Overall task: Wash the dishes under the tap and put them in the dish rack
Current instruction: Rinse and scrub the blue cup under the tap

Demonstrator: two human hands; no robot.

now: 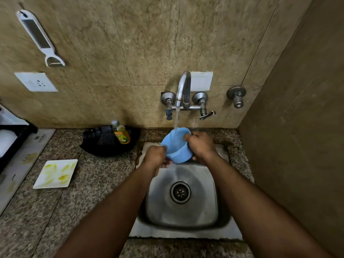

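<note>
Blue cup (177,146) under running tap (183,90), over sink (181,228); left hand (155,155) grips left wall, right hand (202,145) curls over right rim.

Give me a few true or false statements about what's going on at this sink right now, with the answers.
1. Both hands hold the blue cup under running water from the tap. True.
2. The square white plate on the counter is clean. False: it carries yellow smears.
3. The dish soap bottle stands left of the tap. True.
4. The sink is full of dishes. False: the basin holds none; its drain shows.
</note>
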